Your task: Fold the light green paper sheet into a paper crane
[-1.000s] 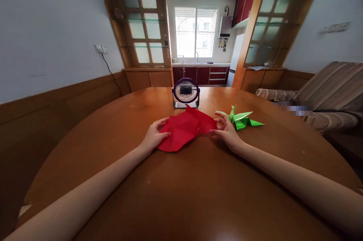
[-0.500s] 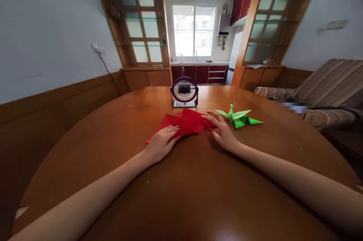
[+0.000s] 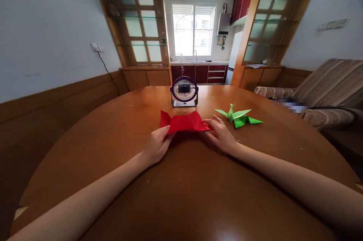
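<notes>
A folded sheet of red paper (image 3: 184, 122) is held just above the round wooden table (image 3: 181, 188), in front of me. My left hand (image 3: 156, 146) pinches its left lower corner. On the other side, my right hand (image 3: 220, 135) grips the paper's right edge with the fingers bent over it. A finished green paper crane (image 3: 238, 116) sits on the table just right of my right hand.
A small purple desk fan (image 3: 184, 91) stands on the table right behind the red paper. A striped sofa (image 3: 326, 93) is at the right. Wooden wall panelling runs along the left, and a kitchen with a window lies beyond the table.
The red paper was spread loosely, then pressed flat into a fold. Now both hands have lifted it slightly as a narrower folded shape, the left hand gripping its corner.
</notes>
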`<action>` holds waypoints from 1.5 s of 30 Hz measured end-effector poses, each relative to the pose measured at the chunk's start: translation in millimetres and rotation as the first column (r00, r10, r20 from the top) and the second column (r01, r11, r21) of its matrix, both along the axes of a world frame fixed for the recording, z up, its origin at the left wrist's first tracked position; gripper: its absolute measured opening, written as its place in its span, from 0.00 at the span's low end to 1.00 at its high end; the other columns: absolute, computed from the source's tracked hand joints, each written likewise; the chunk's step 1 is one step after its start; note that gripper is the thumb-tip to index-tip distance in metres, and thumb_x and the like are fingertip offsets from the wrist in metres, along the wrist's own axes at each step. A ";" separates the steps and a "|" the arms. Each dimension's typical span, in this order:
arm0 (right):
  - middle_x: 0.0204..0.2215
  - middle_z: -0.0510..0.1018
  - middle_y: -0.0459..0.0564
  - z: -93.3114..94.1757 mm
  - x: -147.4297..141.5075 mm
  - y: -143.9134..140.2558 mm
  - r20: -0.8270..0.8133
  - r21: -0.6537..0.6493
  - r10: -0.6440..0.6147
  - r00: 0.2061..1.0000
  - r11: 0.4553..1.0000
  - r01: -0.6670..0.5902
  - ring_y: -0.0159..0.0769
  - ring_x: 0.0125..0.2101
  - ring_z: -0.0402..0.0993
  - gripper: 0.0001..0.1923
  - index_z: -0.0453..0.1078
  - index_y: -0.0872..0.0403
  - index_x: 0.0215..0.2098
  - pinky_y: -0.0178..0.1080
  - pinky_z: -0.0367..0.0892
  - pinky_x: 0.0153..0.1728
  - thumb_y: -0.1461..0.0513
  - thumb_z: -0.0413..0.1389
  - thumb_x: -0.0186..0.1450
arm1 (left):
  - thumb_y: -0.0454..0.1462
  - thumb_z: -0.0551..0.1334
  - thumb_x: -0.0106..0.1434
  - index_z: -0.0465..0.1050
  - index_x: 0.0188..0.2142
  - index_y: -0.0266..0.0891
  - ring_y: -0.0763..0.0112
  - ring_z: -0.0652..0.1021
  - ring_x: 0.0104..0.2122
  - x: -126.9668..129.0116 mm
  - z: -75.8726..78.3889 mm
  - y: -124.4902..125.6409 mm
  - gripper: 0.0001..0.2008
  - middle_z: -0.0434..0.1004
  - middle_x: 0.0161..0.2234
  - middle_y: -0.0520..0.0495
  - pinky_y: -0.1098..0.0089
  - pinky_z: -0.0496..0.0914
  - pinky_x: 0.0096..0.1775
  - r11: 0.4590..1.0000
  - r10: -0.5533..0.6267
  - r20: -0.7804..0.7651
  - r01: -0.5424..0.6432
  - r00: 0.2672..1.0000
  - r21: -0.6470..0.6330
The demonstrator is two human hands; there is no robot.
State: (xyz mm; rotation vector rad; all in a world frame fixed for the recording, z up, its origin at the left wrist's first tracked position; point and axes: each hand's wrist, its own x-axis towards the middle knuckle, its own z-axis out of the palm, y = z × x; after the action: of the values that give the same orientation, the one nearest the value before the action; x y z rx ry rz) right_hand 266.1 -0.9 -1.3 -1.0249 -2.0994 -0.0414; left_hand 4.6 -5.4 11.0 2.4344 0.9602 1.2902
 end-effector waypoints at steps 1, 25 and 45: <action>0.40 0.79 0.48 -0.6 1.2 1.3 0.003 0.023 -0.010 1.000 1.000 0.010 0.40 0.41 0.75 0.12 0.66 0.48 0.47 0.57 0.51 0.61 0.63 0.52 0.64 | 0.40 0.52 0.67 0.71 0.31 0.40 0.67 0.72 0.27 -1.6 -0.8 0.8 0.13 0.74 0.27 0.47 0.68 0.67 0.33 1.000 -0.003 -0.019 0.004 1.000 0.017; 0.35 0.81 0.47 45.5 -6.4 -5.4 -0.956 -0.265 -0.140 0.259 0.793 -0.549 0.35 0.32 0.77 0.16 0.74 0.53 0.35 0.38 0.71 0.37 0.57 0.68 0.50 | 0.43 0.68 0.55 0.76 0.33 0.36 0.68 0.78 0.28 2.2 15.3 -1.1 0.12 0.80 0.33 0.45 0.71 0.72 0.30 0.776 0.139 0.547 0.252 0.826 -0.578; 0.21 0.76 0.47 2.3 15.4 23.1 -0.743 -0.657 -0.288 0.604 0.485 -0.577 0.27 0.17 0.68 0.11 0.72 0.59 0.29 0.31 0.65 0.18 0.65 0.67 0.50 | 0.33 0.61 0.61 0.75 0.37 0.31 0.65 0.79 0.26 -4.3 30.7 6.3 0.07 0.80 0.30 0.41 0.68 0.75 0.33 0.178 0.428 0.591 0.577 0.684 -0.797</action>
State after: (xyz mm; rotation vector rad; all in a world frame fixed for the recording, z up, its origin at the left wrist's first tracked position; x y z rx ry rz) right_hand 281.5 22.3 1.1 -1.0435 -1.2175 1.5146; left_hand 0.3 0.9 41.7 0.6992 0.8833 0.8737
